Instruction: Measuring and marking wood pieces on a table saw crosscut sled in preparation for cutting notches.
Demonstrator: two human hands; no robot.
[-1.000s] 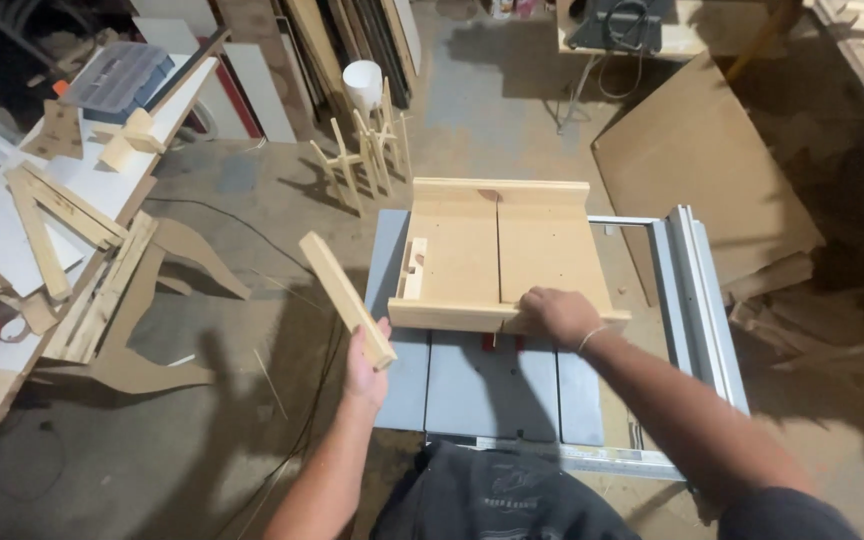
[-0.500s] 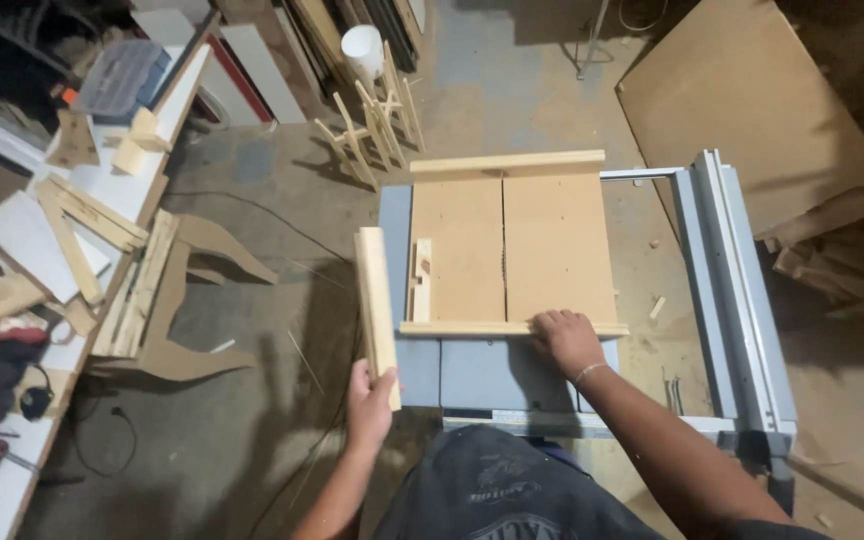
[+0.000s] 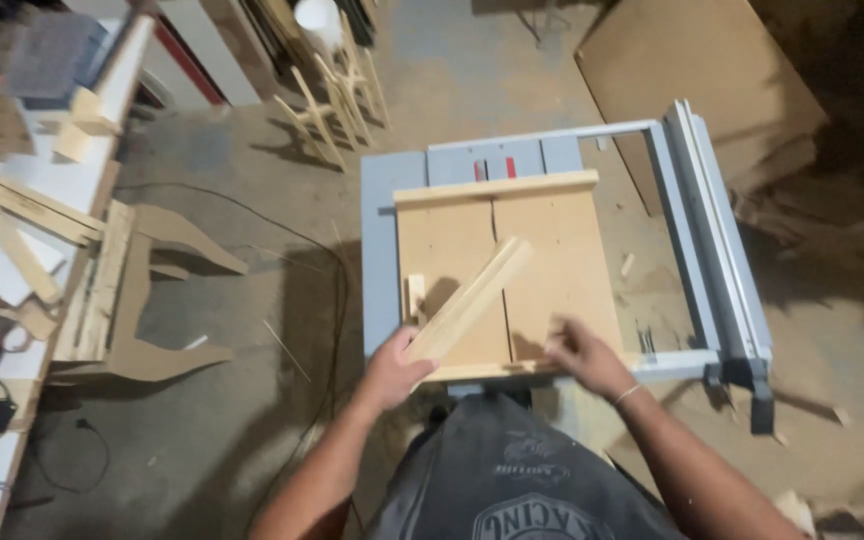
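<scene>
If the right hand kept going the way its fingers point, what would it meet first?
Probably the pale wooden slat held by the left hand: the right hand points left across the plywood sled, though it is blurred and height is unclear.

Grey table saw point(image 3: 384, 262) carrying a wooden crosscut sled point(image 3: 552, 260)

The sled lies flat on the saw's grey top, its raised rear fence toward the far edge, where red markings show just beyond it. A slit runs down the sled's middle. A small wooden block point(image 3: 415, 297) sits on its left side. The rail frame point(image 3: 697, 215) extends right over a dusty concrete floor point(image 3: 252, 420).
</scene>
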